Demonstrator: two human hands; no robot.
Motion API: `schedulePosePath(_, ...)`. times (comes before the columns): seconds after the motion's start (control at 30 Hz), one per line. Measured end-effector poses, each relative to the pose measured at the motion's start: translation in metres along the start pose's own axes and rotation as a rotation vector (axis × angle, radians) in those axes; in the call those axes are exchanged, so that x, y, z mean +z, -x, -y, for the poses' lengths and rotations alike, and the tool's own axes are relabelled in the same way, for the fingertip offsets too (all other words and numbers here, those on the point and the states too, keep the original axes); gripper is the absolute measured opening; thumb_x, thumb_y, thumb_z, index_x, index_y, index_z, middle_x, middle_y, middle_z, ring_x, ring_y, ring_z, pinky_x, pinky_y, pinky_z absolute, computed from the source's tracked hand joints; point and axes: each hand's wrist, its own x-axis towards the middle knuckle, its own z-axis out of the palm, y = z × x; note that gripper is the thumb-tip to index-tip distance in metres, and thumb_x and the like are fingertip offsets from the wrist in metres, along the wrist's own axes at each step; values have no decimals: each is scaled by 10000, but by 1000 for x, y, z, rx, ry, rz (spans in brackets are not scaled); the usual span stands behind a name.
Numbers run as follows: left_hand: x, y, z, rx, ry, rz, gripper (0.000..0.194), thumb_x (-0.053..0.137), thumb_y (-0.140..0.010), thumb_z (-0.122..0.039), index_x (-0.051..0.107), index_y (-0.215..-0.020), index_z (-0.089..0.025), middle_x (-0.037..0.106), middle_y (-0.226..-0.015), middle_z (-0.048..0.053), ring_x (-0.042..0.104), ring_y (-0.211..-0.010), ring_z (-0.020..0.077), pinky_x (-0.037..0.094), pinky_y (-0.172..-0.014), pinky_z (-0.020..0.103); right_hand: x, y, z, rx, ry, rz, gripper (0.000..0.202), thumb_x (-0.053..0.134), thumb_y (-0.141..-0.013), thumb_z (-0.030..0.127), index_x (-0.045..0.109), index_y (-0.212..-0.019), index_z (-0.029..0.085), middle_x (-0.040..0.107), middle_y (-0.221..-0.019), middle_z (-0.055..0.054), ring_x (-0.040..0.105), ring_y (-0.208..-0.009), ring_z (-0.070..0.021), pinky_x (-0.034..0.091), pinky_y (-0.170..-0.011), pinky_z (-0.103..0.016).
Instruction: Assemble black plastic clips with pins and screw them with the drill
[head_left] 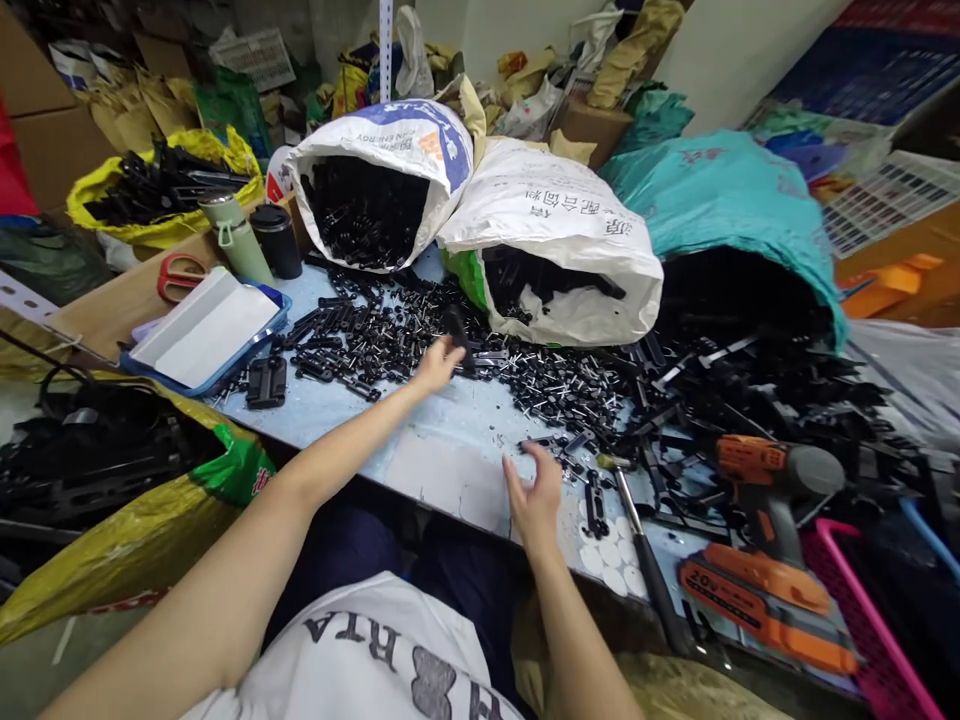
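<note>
My left hand (437, 364) reaches to the middle of the blue table (337, 410), its fingers closed on a black part (457, 335) that is blurred. Behind it lies a spread of small black parts and metal pins (375, 330). Nearer the front edge my right hand (536, 490) is held with thumb and fingers apart and nothing between them. A few black pieces (595, 503) lie to its right, beside a hammer (645, 560) with a dark handle.
Open sacks (555, 200) of black parts line the back. An orange power drill (772, 580) and a pink basket (862, 600) stand right. A blue tray (281, 312), a green bottle (244, 245) and a black cup (276, 240) are left.
</note>
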Motion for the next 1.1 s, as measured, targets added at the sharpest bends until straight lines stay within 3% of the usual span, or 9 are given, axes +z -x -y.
schedulePosePath(0.17,10,92,-10,189,-313,425,308,543,-824,-275,572,-1105,-154,640,-1075,105,585,-1010,214,463,-895,363,31,-71,23,-104,-238,291,635,432,-867,511,305,-1386,167,477,-1312,-155,462,-1196,-257,376,-974,-426)
schedulePosePath(0.27,-40,113,-17,142,-655,176,308,517,-836,-270,562,-1115,-147,609,-1128,134,552,-1075,244,436,-933,379,35,-73,36,-208,-187,483,579,456,-873,478,360,-1366,190,533,-1264,-131,528,-1116,-244,420,-912,-377)
schedulePosePath(0.4,-136,102,-21,-362,-1090,-448,383,384,-895,-272,460,-1214,-75,586,-1067,216,579,-997,307,454,-830,420,21,-52,43,-495,48,792,448,507,-863,324,476,-1299,225,620,-1111,-99,566,-1001,-230,392,-915,-411)
schedulePosePath(0.47,-167,91,-18,-522,-1198,-423,355,362,-882,-184,476,-1205,-88,575,-1060,233,590,-962,319,458,-783,417,15,-42,42,-636,152,873,432,493,-825,150,542,-1241,259,625,-1101,-80,539,-1046,-226,283,-1010,-480)
schedulePosePath(0.57,-184,81,-12,-520,-1252,-309,353,326,-864,-92,549,-1131,-152,538,-1150,220,542,-1057,321,448,-803,405,10,-33,35,-685,265,854,525,423,-747,-9,623,-1137,281,556,-1247,-68,430,-1201,-249,144,-1067,-542)
schedulePosePath(0.67,-183,79,-9,-409,-1268,-300,331,325,-871,-97,587,-1058,-176,480,-1263,184,429,-1199,317,399,-903,428,13,-28,28,-490,330,701,441,397,-821,66,604,-1169,240,501,-1301,-99,434,-1186,-269,292,-1010,-483)
schedulePosePath(0.77,-173,81,-11,-173,-1220,-207,248,414,-869,-145,581,-1050,-167,512,-1244,167,395,-1234,293,322,-997,440,24,-23,29,-193,372,543,491,469,-869,389,481,-1302,155,548,-1138,-165,517,-1039,-290,432,-841,-398)
schedulePosePath(0.9,-135,94,-15,51,-969,-65,288,370,-913,-185,519,-1157,-152,596,-1089,143,521,-1098,242,361,-971,389,45,-23,34,-14,351,540,632,456,-852,507,410,-1355,127,556,-1030,-171,558,-951,-302,454,-754,-388)
schedulePosePath(1.1,-57,135,-29,-30,-488,92,433,568,-830,-293,441,-1215,-137,623,-967,85,615,-865,197,481,-787,321,48,-33,29,192,-398,544,510,387,-897,466,441,-1336,212,593,-1005,-92,608,-765,-185,510,-698,-346)
